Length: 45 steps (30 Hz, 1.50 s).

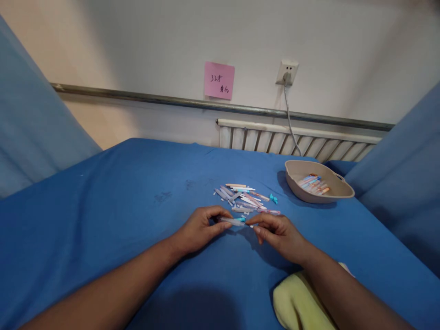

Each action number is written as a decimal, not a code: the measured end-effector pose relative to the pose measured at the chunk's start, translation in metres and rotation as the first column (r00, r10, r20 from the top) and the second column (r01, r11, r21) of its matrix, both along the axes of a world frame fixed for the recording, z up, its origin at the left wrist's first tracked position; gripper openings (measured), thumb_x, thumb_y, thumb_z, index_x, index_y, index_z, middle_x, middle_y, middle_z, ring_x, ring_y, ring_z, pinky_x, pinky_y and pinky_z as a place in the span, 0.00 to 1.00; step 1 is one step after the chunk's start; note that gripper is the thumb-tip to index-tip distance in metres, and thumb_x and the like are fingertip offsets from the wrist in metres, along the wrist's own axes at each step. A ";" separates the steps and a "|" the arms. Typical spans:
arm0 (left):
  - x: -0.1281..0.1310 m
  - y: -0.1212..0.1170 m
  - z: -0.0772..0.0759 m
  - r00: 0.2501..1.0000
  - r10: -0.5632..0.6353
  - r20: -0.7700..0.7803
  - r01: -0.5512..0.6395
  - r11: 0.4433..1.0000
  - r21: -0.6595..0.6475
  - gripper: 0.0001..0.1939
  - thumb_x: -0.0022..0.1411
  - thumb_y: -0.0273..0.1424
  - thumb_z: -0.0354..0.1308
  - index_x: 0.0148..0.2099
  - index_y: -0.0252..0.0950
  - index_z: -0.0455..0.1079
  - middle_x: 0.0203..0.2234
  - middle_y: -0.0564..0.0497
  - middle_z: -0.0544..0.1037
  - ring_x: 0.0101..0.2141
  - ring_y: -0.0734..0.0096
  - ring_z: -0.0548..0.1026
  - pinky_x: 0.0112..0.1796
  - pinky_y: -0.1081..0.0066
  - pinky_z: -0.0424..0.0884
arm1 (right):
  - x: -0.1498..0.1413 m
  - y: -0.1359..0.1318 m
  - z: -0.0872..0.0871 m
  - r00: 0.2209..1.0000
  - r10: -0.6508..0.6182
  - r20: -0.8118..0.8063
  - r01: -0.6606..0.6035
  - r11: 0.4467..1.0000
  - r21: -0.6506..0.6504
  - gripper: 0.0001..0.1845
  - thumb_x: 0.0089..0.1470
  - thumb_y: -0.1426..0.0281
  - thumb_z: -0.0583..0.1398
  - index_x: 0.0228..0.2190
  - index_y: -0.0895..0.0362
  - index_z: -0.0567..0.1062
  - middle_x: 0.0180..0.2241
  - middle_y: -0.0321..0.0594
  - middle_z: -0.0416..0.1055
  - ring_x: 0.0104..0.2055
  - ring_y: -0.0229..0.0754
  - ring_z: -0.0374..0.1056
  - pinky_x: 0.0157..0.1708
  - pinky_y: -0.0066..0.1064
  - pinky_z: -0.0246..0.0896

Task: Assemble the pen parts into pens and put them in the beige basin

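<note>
My left hand [206, 225] pinches a translucent pen barrel [232, 222] with a light-blue part at its right end. Close to that end, my right hand [280, 233] has its thumb and forefinger pressed together on a tiny white and dark piece [250, 225], too small to name. Whether this piece touches the barrel I cannot tell. Just beyond both hands lies a loose pile of pen parts [245, 200], with translucent barrels, white sticks and small clear bits. Small turquoise pieces [273, 198] rest at the pile's right.
A beige basket [292, 181] holding several pens [313, 184] stands at the right. Under my right forearm is a yellow-green cloth [299, 300]. Blue sheeting [137, 183] covers the surface. Behind it are a radiator [261, 137], a rail [165, 98] and a plugged-in cord [290, 119]; curtains hang both sides.
</note>
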<state>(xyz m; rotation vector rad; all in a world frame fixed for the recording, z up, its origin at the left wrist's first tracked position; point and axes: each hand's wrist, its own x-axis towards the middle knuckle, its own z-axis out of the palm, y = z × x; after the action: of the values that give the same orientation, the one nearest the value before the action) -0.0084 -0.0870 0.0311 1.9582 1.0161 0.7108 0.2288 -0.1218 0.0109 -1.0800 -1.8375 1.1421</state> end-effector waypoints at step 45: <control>-0.003 0.006 -0.004 0.995 -0.048 0.086 0.063 0.982 -0.179 0.11 0.57 0.36 0.56 0.38 0.34 0.73 0.31 0.52 0.76 0.33 0.71 0.71 0.36 0.73 0.66 | 0.001 0.000 -0.002 1.000 -0.003 0.019 0.003 1.000 0.005 0.13 0.56 0.68 0.55 0.42 0.57 0.74 0.20 0.32 0.67 0.23 0.33 0.61 0.24 0.24 0.53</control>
<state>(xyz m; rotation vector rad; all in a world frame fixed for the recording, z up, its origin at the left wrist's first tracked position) -0.0112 -0.0814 0.0269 1.7785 0.9394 0.6388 0.2302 -0.1223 0.0086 -1.0940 -1.8519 1.1288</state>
